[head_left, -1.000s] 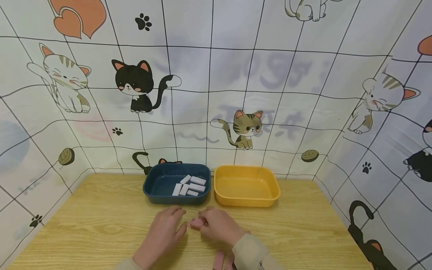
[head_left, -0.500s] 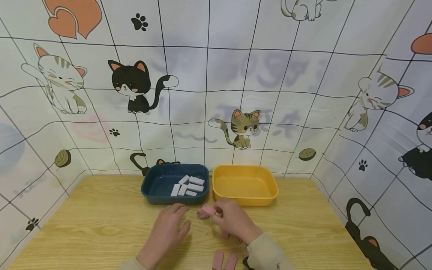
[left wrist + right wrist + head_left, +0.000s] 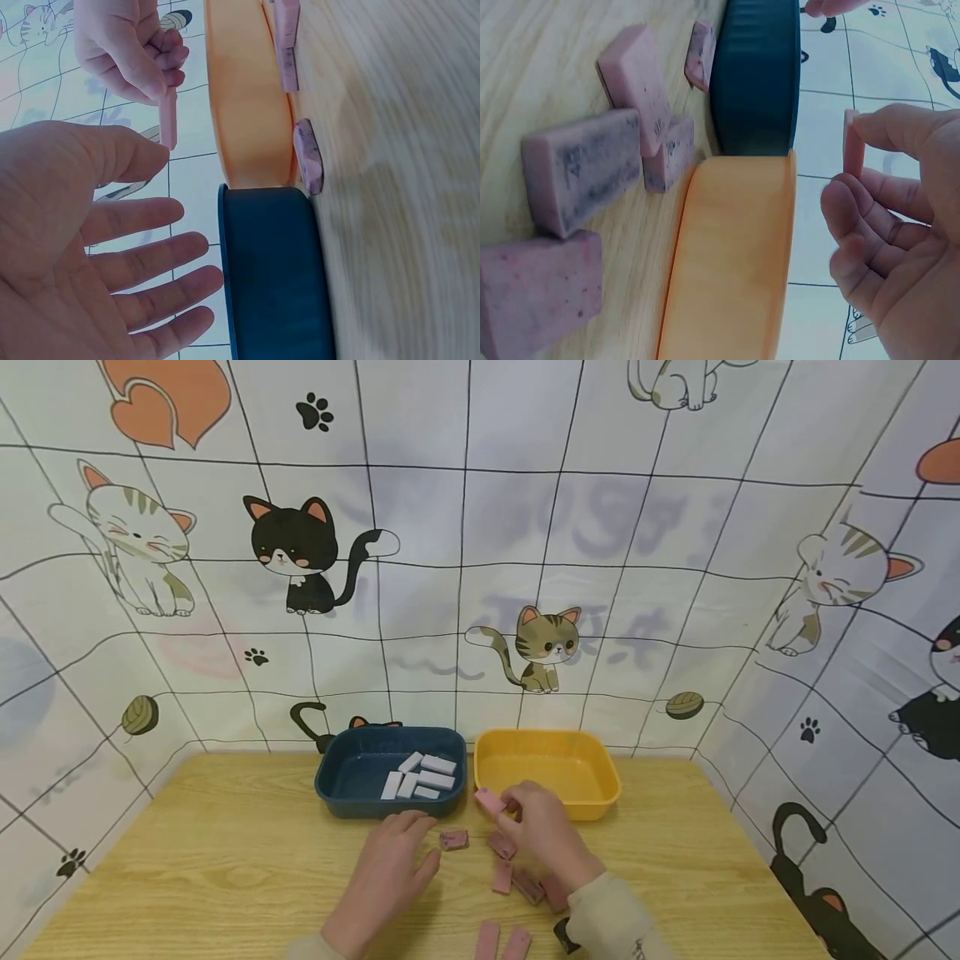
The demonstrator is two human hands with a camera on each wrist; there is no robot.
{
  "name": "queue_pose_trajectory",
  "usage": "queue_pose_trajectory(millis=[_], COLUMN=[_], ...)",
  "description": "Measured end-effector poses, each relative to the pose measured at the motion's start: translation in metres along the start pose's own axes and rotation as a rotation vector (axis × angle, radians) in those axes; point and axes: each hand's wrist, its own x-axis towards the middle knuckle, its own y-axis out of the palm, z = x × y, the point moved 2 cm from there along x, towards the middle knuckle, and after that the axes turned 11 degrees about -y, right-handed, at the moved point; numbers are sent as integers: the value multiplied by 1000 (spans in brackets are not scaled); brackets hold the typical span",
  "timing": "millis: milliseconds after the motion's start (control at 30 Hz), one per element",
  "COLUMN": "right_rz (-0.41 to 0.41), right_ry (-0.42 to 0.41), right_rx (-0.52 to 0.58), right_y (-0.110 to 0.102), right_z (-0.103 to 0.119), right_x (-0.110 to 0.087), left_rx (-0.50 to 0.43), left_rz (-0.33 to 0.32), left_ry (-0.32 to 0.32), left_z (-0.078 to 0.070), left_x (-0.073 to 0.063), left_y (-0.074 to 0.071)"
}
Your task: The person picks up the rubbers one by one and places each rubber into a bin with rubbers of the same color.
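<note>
My right hand pinches a small pink rectangular block between thumb and fingers, by the front left corner of the yellow tray. In the right wrist view the held block is seen thin edge on, above the table. My left hand hovers in front of the blue tray, its fingers apart and holding nothing. Between the hands lies a smudged pink block. Several more pink blocks lie below and beside the right forearm.
White blocks lie in the right half of the blue tray. Two pink blocks lie side by side near the front. The trays stand beside each other at the back of the wooden table, against a cat-print cloth.
My right hand has lifted a pink block from the spot between the hands and carried it right and back towards the yellow tray. My left hand has shifted slightly right.
</note>
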Motion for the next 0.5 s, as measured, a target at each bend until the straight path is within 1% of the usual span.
queue_pose_trajectory(millis=[133,233,300,400,500], right_rz=[-30,-30,-16,12,40], right_ry=[30,37,52,100,137], right_rx=[-35,-62,-79,-97,-107], right_y=[-4,-6,-6,-6,-5], right_z=[-3,-5,-8,-12,-17], right_x=[4,7,10,14,19], left_rx=[-10,-20,-22,-24,-30], left_rz=[10,1,-20,-58,-78], left_ry=[0,15,37,77,95], left_z=[-4,-6,-7,-9,-11], left_x=[2,3,3,3,4], left_y=[0,1,2,3,5])
